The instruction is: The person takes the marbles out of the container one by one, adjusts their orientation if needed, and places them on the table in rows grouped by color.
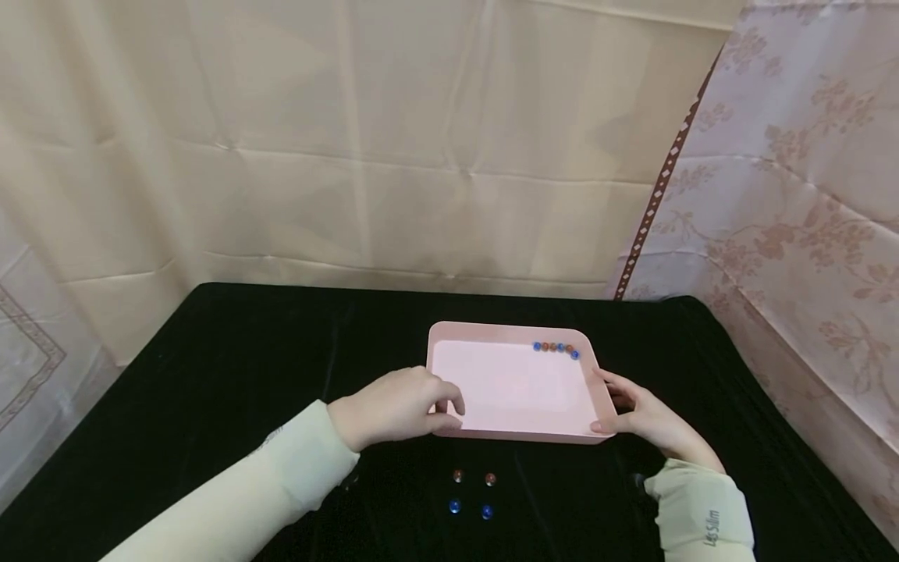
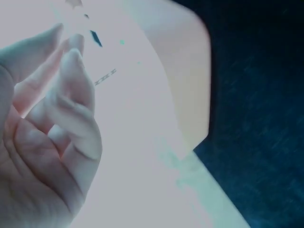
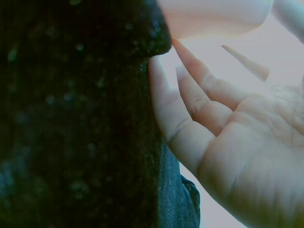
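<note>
A shallow pink tray (image 1: 520, 435) lies on the black cloth. Along its far right corner runs a short row of blue and amber marbles (image 1: 552, 347). My left hand (image 1: 403, 402) hovers over the tray's near left corner, fingers bent, a gap between thumb and index; no object shows between the fingertips in the left wrist view. At the right side, my right hand (image 1: 649, 417) holds the tray's edge, thumb over the rim near the front corner and index finger farther back. Two amber marbles (image 1: 490, 479) and two blue marbles (image 1: 487, 512) lie on the cloth in front of the tray.
The black cloth (image 1: 232, 375) covers the table, its far edge running in front of a cream curtain (image 1: 393, 156). Pink floral fabric (image 1: 808, 195) hangs at the right. White patterned fabric (image 1: 35, 343) shows at the left.
</note>
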`<state>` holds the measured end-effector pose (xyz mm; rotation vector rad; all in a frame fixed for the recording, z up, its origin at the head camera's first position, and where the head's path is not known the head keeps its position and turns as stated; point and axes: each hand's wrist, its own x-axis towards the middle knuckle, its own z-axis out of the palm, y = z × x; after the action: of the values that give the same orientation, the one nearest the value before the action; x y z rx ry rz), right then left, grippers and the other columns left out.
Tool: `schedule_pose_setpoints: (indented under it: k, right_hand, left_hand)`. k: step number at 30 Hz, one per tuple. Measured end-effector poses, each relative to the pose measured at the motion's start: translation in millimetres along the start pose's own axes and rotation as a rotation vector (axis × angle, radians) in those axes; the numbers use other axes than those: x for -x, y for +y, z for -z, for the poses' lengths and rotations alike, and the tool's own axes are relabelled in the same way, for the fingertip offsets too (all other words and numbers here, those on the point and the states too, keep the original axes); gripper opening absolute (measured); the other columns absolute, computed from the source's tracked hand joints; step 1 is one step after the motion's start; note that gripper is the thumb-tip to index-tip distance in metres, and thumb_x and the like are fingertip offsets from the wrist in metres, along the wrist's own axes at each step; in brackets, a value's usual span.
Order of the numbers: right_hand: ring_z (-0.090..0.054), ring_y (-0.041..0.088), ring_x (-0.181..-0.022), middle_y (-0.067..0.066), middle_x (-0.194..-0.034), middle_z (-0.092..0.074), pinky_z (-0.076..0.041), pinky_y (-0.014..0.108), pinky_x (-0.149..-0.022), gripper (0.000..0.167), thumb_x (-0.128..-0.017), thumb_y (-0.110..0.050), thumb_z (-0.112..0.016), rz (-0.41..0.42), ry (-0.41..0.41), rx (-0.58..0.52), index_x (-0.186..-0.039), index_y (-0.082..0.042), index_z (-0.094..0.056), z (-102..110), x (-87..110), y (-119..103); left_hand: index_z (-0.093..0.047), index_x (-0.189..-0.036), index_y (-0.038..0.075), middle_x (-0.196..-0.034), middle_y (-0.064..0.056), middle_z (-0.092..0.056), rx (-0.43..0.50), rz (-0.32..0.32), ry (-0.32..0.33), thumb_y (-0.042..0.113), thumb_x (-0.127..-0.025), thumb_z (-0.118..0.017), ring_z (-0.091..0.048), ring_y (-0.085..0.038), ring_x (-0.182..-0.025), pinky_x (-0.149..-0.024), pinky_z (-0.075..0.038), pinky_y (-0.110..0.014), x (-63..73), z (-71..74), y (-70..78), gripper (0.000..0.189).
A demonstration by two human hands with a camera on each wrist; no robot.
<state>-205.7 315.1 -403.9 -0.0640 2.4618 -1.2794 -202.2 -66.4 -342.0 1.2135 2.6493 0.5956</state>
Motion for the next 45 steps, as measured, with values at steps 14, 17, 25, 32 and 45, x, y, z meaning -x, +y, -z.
schedule_pose_setpoints:
  k: [14,17,25,32,45]
  right_hand:
    - [-0.045,0.039,-0.123,0.031,-0.145,-0.036,-0.044,0.052,-0.096,0.094,-0.083,-0.023,-0.077,-0.014,0.008,-0.002,-0.156,-0.005,-0.021,-0.4,0.5,-0.1]
    - [-0.045,0.039,-0.123,0.03,-0.144,-0.037,-0.044,0.051,-0.095,0.094,-0.083,-0.024,-0.077,-0.014,0.009,-0.001,-0.156,-0.005,-0.021,-0.5,0.0,-0.2]
    - [-0.043,0.039,-0.125,0.029,-0.146,-0.035,-0.043,0.054,-0.097,0.092,-0.085,-0.022,-0.075,-0.013,0.003,-0.019,-0.157,-0.007,-0.021,-0.6,-1.0,1.4]
    - [-0.043,0.04,-0.125,0.03,-0.147,-0.035,-0.044,0.054,-0.097,0.092,-0.086,-0.022,-0.075,-0.004,0.005,-0.013,-0.157,-0.007,-0.02,-0.6,-0.9,3.3]
    - [-0.044,0.039,-0.125,0.028,-0.147,-0.036,-0.043,0.053,-0.096,0.089,-0.087,-0.028,-0.075,-0.013,0.023,-0.002,-0.156,-0.008,-0.024,-0.5,-1.9,1.9]
  left_hand:
    - [-0.073,-0.099,0.025,-0.086,0.014,-0.068,-0.051,0.072,0.017,0.036,-0.096,-0.065,-0.057,-0.001,-0.07,-0.066,-0.048,-0.024,-26.8,18.3,7.8,0.014]
    - [-0.073,-0.1,0.026,-0.086,0.016,-0.067,-0.048,0.069,0.023,0.036,-0.095,-0.065,-0.056,-0.002,-0.07,-0.065,-0.048,-0.024,-32.0,18.8,8.2,0.013]
    - [-0.073,-0.1,0.028,-0.089,0.017,-0.066,-0.049,0.088,0.048,0.037,-0.095,-0.066,-0.055,-0.006,-0.076,-0.063,-0.047,-0.025,-48.1,19.5,8.1,0.013]
    - [-0.073,-0.102,0.025,-0.094,0.012,-0.069,-0.037,0.092,0.053,0.035,-0.096,-0.065,-0.057,-0.007,-0.082,-0.073,-0.047,-0.028,-64.4,20.3,9.8,0.015]
    - [-0.071,-0.107,0.028,-0.101,0.011,-0.068,-0.012,0.21,0.036,0.039,-0.097,-0.063,-0.058,-0.01,-0.094,-0.071,-0.049,-0.031,-93.6,12.5,7.3,0.017]
